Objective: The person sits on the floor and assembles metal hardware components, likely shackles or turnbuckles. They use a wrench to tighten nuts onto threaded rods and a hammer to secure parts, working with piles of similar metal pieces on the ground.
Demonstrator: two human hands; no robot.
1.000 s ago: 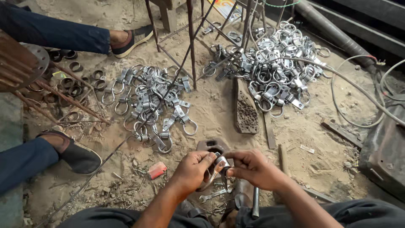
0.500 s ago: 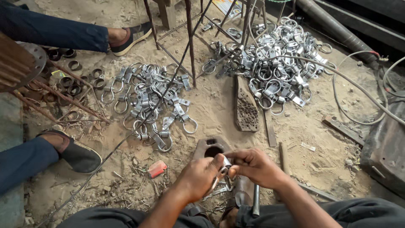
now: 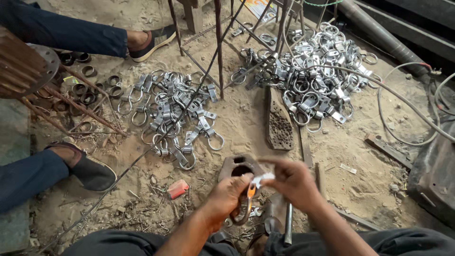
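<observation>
Two hands work one stiff, likely slick metal ring clamp point(image 3: 247, 208) above the sand: your left hand point(image 3: 227, 196) grips its ring, your right hand point(image 3: 291, 182) pinches the bracket, so hold both firmly

Metal ring clamp point(image 3: 250, 201), loop hanging down, strap end up, above sandy ground

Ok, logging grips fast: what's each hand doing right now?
Left hand: closed on a metal ring.
Right hand: pinching a small silver bracket at the ring's top.
</observation>
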